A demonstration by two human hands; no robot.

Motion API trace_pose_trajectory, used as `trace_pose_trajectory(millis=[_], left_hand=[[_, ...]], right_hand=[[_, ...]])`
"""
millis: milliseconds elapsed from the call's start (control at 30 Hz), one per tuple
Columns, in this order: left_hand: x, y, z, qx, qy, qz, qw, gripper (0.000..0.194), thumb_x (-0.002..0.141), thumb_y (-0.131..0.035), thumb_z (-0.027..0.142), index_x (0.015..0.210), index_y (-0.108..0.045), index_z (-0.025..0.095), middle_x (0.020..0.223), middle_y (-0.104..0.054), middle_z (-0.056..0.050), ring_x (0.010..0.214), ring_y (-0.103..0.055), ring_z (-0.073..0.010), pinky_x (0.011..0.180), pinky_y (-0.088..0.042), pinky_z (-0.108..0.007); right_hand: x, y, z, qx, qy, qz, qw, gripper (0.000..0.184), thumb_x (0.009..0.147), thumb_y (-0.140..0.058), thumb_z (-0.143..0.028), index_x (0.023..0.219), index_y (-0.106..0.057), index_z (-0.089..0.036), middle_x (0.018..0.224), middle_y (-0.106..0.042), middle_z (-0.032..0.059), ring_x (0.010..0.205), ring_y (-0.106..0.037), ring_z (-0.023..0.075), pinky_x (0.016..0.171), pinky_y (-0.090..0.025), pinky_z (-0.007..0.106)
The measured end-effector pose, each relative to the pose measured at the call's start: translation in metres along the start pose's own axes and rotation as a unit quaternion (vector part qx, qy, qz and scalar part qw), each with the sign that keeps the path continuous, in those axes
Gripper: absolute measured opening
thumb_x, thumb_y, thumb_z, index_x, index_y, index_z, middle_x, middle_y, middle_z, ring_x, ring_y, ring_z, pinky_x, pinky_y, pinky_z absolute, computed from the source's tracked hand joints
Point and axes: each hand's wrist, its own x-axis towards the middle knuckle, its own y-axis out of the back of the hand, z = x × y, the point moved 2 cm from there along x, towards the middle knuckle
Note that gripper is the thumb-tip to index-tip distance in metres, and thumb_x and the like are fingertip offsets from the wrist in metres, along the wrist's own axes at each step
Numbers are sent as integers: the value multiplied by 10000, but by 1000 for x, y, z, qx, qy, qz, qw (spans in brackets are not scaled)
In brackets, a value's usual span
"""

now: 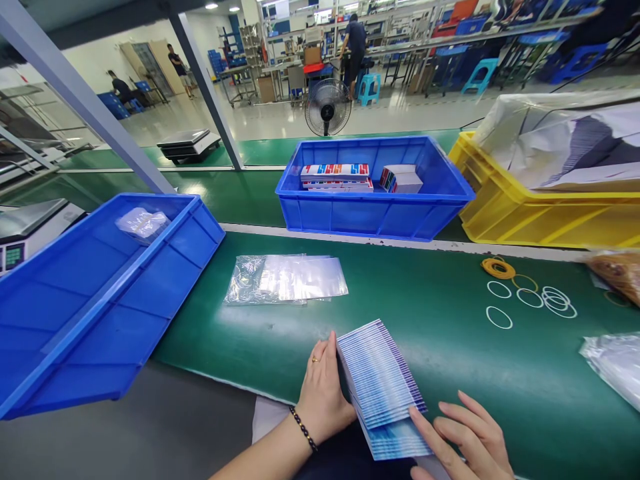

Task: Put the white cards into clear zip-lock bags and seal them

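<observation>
A fanned stack of blue-and-white printed leaflets [377, 373] stands tilted near the bench's front edge, its edges stepped like stairs. My left hand [325, 387] holds it along the left side, fingers straight against the edge and thumb partly hidden beneath. On that wrist is a dark beaded bracelet, and a ring is on one finger. My right hand [465, 433] is at the lower right of the stack; its index fingertip touches the leaflet edges while the other fingers are spread. Clear plastic bags [300, 277] lie flat on the green bench beyond the stack.
A blue bin [370, 213] holds printed boxes or bundles; another blue bin [165, 267] leans at left with a wrapped pack inside. A yellow crate [545, 217] is at right. White bands [500, 317] and yellow rubber bands [497, 269] lie on the bench [425, 300]. A fan [327, 110] stands behind.
</observation>
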Motion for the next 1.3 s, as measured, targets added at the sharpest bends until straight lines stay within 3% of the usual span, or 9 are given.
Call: trace_pose_trajectory(millis=[167,267,433,567,767,900,1000,1167,1300], left_hand=[[0,0,0,1,2,1,1000,1002,645,-644,463,1364,-60,79,1292,-417,-239,1195,-396,-357,951,-366,-550],[0,-1,0,4,3,1,1000,982,652,-640,454,1364,-75,83,1296,-411,-240,1199,-391,-358,947,-373,-545],[-1,0,0,-8,4,15,1000,984,636,-660,447,1360,-99,88,1289,-426,-230,1192,-402,-346,948,-381,-533],[0,0,0,-6,1,4,1000,998,639,-655,463,1362,-75,92,1304,-402,-243,1198,-393,-358,946,-373,-548],[0,0,0,-5,5,6,1000,997,650,-651,450,1368,-52,103,1310,-399,-240,1200,-394,-361,947,-369,-553],[-1,-1,0,4,0,7,1000,1017,655,-647,449,1371,-17,94,1314,-391,-250,1202,-390,-367,940,-373,-558],[0,-1,0,8,0,5,1000,1050,649,-653,446,1372,17,84,1310,-393,-256,1197,-396,-371,941,-373,-555],[0,0,0,-2,6,-4,1000,1083,641,-652,463,1372,54,90,1305,-401,-250,1200,-392,-369,945,-370,-552],[0,0,1,-5,7,-9,1000,1076,655,-638,461,1370,83,106,1315,-385,-245,1206,-382,-370,948,-362,-558]], right_hand=[[-7,-3,2,8,3,50,999,357,792,-522,-404,1094,-618,-240,671,-592,13,772,-575,195,896,-413,407],[-6,-1,1,9,-17,31,999,297,763,-572,-371,1027,-643,-255,704,-634,17,840,-577,215,897,-415,423],[3,6,-2,4,17,9,1000,263,733,-603,-381,936,-658,-223,873,-720,46,1008,-539,276,871,-422,443],[7,6,-2,6,29,0,1000,289,721,-612,-379,934,-647,-187,878,-731,63,1051,-522,306,865,-408,471],[5,6,0,0,24,-3,1000,259,729,-600,-415,917,-658,-246,858,-732,27,1022,-555,267,896,-401,442],[4,5,-2,13,21,1,1000,268,712,-628,-392,914,-662,-220,814,-724,36,974,-569,263,912,-390,440],[4,3,-2,22,-16,22,999,268,740,-592,-380,941,-654,-214,762,-691,42,906,-578,252,909,-384,445],[12,0,-2,-4,-1,7,1000,429,734,-569,-456,1074,-626,-202,720,-606,37,826,-570,229,886,-398,423],[14,0,-2,-1,-3,7,1000,442,735,-571,-447,1104,-615,-207,722,-585,37,823,-565,230,858,-419,425]])
